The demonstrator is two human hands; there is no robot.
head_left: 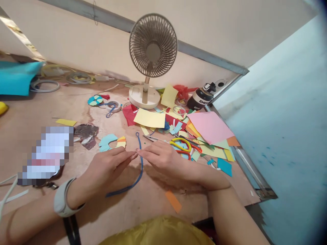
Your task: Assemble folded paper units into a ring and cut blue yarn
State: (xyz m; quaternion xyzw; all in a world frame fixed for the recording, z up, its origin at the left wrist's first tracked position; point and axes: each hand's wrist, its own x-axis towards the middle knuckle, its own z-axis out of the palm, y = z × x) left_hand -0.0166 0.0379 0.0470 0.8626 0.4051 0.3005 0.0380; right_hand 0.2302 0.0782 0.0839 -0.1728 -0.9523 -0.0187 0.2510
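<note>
A blue cord (141, 170) lies looped on the wooden floor, its folded end pointing away from me. My left hand (107, 168) and my right hand (163, 158) meet at the cord's middle, fingertips pinched together on it. A white band sits on my left wrist. Just beyond the hands lie a partly made paper ring of light blue, yellow and orange segments (111, 142) and scissors with yellow and red handles (182, 145).
A white desk fan (152, 51) stands at the back. Coloured paper sheets and scraps (209, 127) cover the floor to the right, beside a dark bottle (201, 97). Tape rolls (114, 105) and a finished paper disc (95, 100) lie behind. A blue wall stands on the right.
</note>
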